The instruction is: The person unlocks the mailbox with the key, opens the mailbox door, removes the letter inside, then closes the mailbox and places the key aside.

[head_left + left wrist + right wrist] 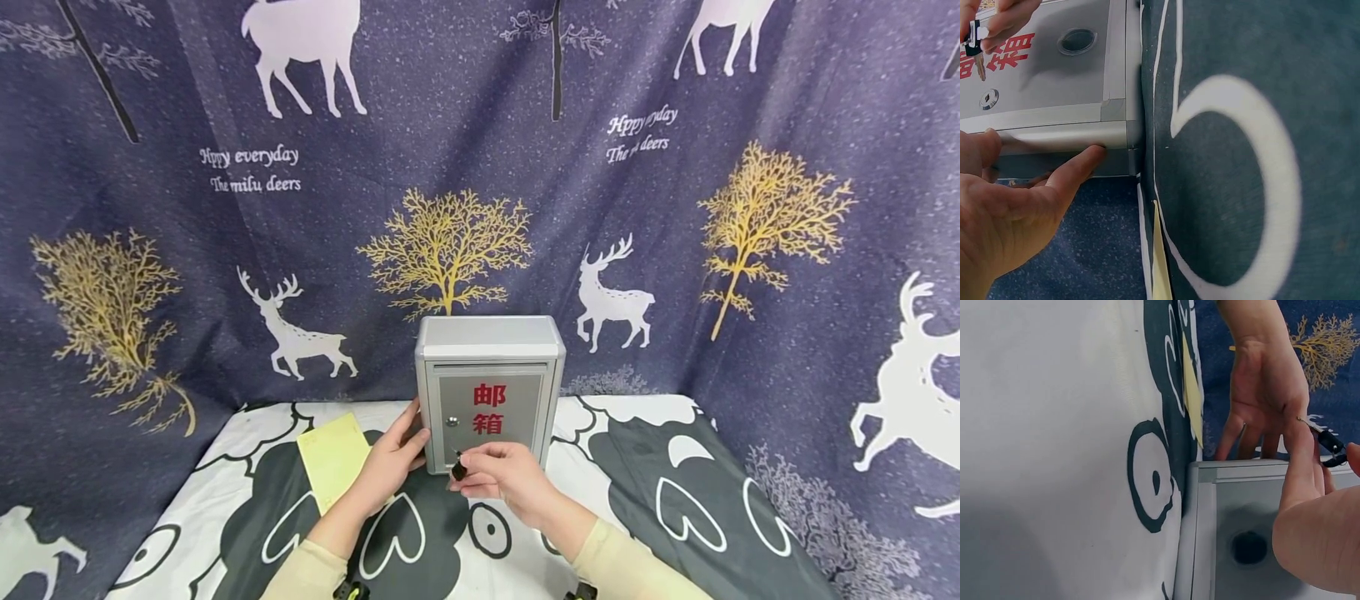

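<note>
A grey metal mailbox (491,337) with red characters on its door stands upright against the back cloth. Its round keyhole lock (452,422), also plain in the left wrist view as a silver lock (989,99), sits near the door's left edge. My right hand (502,475) pinches a small key (458,468) with a black head, its metal blade apart from the lock and a little below it. Against the mailbox's left side rests my left hand (390,458), its fingers extended along that side panel. A round dark window (1077,41) shows low on the door.
A pale yellow envelope-like sheet (333,458) lies on the patterned cloth (660,483) left of the mailbox, beside my left forearm. Behind everything hangs a dark blue curtain (420,142) printed with deer and trees.
</note>
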`<move>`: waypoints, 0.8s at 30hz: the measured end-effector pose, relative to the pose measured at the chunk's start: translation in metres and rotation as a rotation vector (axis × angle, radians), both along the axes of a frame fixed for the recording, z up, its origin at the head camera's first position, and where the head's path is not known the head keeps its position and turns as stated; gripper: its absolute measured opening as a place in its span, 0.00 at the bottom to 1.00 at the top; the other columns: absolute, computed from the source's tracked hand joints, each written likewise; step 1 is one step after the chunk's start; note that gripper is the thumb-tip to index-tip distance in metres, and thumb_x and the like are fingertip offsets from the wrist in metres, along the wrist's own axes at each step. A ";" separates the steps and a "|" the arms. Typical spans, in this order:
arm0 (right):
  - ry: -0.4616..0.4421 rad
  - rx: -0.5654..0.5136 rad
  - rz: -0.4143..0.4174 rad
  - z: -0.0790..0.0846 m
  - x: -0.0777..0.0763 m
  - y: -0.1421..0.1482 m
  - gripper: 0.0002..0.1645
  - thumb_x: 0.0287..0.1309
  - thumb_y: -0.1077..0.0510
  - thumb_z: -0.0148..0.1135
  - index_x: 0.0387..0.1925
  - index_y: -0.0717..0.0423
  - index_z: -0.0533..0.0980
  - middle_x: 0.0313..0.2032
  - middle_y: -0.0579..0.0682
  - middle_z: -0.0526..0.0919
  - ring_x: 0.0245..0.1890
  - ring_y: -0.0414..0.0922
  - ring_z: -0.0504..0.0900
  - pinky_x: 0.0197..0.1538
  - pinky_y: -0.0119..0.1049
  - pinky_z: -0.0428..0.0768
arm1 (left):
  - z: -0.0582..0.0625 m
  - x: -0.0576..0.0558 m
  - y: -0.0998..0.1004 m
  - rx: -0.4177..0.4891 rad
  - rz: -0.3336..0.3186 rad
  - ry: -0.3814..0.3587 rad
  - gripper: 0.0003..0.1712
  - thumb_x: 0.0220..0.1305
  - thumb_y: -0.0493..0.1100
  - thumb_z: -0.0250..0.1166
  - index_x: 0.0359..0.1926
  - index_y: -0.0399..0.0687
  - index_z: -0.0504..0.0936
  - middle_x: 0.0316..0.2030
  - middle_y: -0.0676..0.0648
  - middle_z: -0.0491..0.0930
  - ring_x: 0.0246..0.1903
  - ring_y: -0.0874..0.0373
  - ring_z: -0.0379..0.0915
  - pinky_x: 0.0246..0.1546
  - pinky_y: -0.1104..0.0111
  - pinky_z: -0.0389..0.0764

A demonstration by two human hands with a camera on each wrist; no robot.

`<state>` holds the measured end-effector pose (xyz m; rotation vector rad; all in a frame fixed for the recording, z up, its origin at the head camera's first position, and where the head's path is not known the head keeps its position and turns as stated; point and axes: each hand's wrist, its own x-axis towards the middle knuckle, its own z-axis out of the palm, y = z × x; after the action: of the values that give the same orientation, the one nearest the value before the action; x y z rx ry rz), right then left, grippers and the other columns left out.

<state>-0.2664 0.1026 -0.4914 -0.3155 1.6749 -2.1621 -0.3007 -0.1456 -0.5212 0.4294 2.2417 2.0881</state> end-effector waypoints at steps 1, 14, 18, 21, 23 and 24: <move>-0.003 0.005 0.013 -0.001 0.000 0.000 0.20 0.73 0.62 0.71 0.55 0.77 0.83 0.43 0.63 0.93 0.41 0.49 0.96 0.50 0.41 0.92 | 0.000 0.000 0.000 0.001 0.001 -0.001 0.41 0.90 0.48 0.58 0.92 0.57 0.51 0.86 0.35 0.57 0.81 0.33 0.61 0.68 0.41 0.81; -0.055 0.133 0.078 -0.017 0.001 0.010 0.22 0.73 0.59 0.69 0.56 0.77 0.83 0.44 0.65 0.93 0.42 0.52 0.96 0.51 0.45 0.93 | 0.001 0.001 0.001 0.007 0.002 0.004 0.41 0.90 0.46 0.58 0.92 0.53 0.51 0.86 0.34 0.57 0.80 0.32 0.62 0.68 0.40 0.80; -0.031 0.205 0.068 -0.022 0.001 0.013 0.20 0.70 0.59 0.68 0.52 0.75 0.85 0.39 0.64 0.93 0.41 0.54 0.96 0.49 0.48 0.93 | 0.001 0.001 0.000 0.005 0.000 0.002 0.41 0.90 0.47 0.58 0.92 0.53 0.51 0.86 0.34 0.56 0.80 0.32 0.62 0.68 0.40 0.81; -0.032 0.244 0.076 -0.026 0.001 0.015 0.16 0.68 0.60 0.68 0.47 0.72 0.86 0.36 0.63 0.92 0.40 0.55 0.95 0.47 0.47 0.93 | 0.002 0.001 0.000 -0.001 -0.008 0.000 0.41 0.90 0.47 0.57 0.92 0.53 0.50 0.86 0.34 0.55 0.81 0.32 0.61 0.68 0.40 0.80; -0.038 0.258 0.082 -0.029 0.000 0.015 0.15 0.66 0.60 0.68 0.45 0.70 0.86 0.35 0.63 0.92 0.38 0.55 0.95 0.46 0.46 0.94 | 0.002 0.001 0.000 -0.005 -0.013 -0.003 0.41 0.90 0.48 0.57 0.92 0.54 0.50 0.87 0.34 0.55 0.81 0.32 0.60 0.68 0.40 0.80; -0.038 0.263 0.087 -0.030 0.000 0.015 0.14 0.66 0.60 0.68 0.44 0.70 0.86 0.35 0.62 0.92 0.38 0.54 0.95 0.45 0.46 0.94 | 0.002 0.001 -0.001 -0.008 -0.017 0.001 0.41 0.90 0.48 0.57 0.92 0.54 0.49 0.87 0.34 0.54 0.81 0.32 0.60 0.69 0.40 0.80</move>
<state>-0.2667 0.1177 -0.5218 -0.2643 1.8607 -1.8470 -0.2995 -0.1463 -0.5188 0.4476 2.2379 2.0712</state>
